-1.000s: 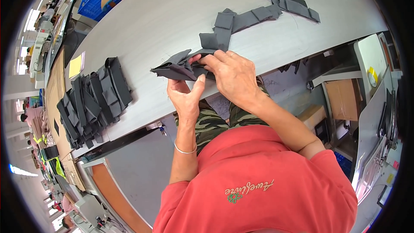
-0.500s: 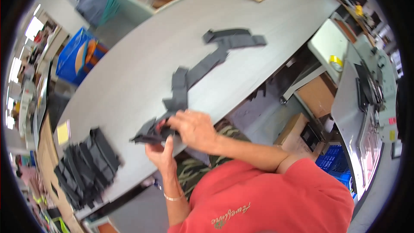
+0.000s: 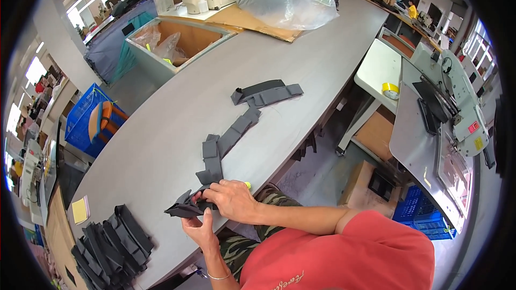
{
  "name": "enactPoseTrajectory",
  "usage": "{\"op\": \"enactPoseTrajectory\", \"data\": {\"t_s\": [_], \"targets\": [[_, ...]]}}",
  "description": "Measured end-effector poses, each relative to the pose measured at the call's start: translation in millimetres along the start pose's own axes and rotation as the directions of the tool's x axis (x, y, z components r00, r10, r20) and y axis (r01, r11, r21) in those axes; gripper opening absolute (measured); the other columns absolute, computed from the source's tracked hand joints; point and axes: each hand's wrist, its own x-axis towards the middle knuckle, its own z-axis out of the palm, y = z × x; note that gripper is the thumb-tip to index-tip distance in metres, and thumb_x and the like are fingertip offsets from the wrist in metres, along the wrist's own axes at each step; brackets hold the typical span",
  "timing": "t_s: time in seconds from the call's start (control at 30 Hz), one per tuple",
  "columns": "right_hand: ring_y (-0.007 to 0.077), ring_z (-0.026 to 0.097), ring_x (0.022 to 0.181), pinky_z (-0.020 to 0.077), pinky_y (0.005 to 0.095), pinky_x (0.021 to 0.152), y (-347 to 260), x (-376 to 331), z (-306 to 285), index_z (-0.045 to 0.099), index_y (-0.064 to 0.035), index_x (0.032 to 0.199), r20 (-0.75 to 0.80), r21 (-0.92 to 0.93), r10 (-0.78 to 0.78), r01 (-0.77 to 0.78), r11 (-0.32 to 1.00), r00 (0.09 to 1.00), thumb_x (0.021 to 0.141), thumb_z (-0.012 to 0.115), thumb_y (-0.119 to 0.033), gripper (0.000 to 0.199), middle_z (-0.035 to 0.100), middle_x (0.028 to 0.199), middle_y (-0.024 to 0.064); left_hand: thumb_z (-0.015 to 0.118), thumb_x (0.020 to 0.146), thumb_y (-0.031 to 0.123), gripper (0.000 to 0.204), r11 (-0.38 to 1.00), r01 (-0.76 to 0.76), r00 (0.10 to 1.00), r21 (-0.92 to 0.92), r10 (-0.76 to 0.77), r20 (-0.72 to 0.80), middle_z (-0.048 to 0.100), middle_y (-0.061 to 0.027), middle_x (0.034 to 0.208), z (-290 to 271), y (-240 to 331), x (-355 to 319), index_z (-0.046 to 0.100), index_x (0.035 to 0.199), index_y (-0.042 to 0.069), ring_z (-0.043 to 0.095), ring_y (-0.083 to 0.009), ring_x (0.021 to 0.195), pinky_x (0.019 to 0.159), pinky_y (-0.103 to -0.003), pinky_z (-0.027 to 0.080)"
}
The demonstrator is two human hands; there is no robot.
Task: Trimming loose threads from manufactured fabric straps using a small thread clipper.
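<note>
A folded dark grey fabric piece (image 3: 180, 209) is held above the near edge of the table. My left hand (image 3: 200, 229) grips it from below, thumb raised along its near side. From above, the fingers of my right hand (image 3: 235, 202) close on the same piece, partly hiding it. A chain of joined grey fabric pieces (image 3: 231, 138) trails from my hands up the table, its far end folded over. Beside my right hand shows a small bright yellow thing (image 3: 248, 185), too little visible to name. A pile of similar dark fabric pieces (image 3: 113, 249) lies to the left.
A yellow notepad (image 3: 80, 210) lies above the pile on the grey table (image 3: 156, 134). Farther off are a clear plastic bag (image 3: 290, 2) on cardboard and an open bin (image 3: 185, 64). A blue crate (image 3: 80, 123) stands left; a side table with yellow tape (image 3: 391, 91) stands right.
The whole view has tilted upward, so the table and fabric chain appear lower and more of the room shows. Both hands keep their hold on the fabric piece.
</note>
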Motion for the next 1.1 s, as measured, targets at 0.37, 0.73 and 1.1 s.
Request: {"op": "enactPoseTrajectory", "data": {"t_s": [0.37, 0.73, 1.1], "targets": [[0.0242, 0.062, 0.072, 0.049, 0.0376, 0.063, 1.9, -7.9, -1.8, 0.067, -0.01, 0.091, 0.089, 0.091, 0.051, -0.059, 0.994, 0.995, 0.083, 0.061, -0.014, 0.011, 0.061, 0.075, 0.0039, 0.06, 0.077, -0.003, 0.039, 0.998, -0.012, 0.999, 0.057, 0.01, 0.031, 0.061, -0.013, 0.117, -3.2, 5.0, 1.4, 0.055, 0.115, -0.002, 0.055, -0.014, 0.102, 0.094, -0.029, 0.039], [0.0255, 0.063, 0.08, 0.0486, 0.0359, 0.071, 19.2, -13.1, -26.1, 0.066, -0.0123, 0.107, 0.212, 0.321, 0.108, -0.173, 0.931, 0.971, 0.088, 0.058, -0.014, 0.021, 0.066, 0.091, 0.0082, 0.057, 0.09, 0.003, 0.035, 0.943, 0.23, 0.972, -0.239, -0.213, 0.097, 0.062, -0.0172, 0.114, -35.0, 6.9, 8.7, 0.044, 0.123, 0.002, 0.06, -0.0185, 0.101, 0.089, -0.032, 0.048], [0.0287, 0.061, 0.083, 0.048, 0.0402, 0.075, 86.6, -3.1, -14.0, 0.062, -0.0144, 0.109, -0.069, 0.103, 0.163, -0.155, 0.982, 0.984, 0.086, 0.062, -0.019, 0.024, 0.063, 0.09, 0.0082, 0.055, 0.092, 0.001, 0.031, 0.953, 0.28, 0.958, -0.113, -0.269, 0.101, 0.062, -0.0266, 0.112, -38.5, -51.6, 3.9, 0.033, 0.113, 0.002, 0.061, -0.0186, 0.093, 0.083, -0.029, 0.05]]}}
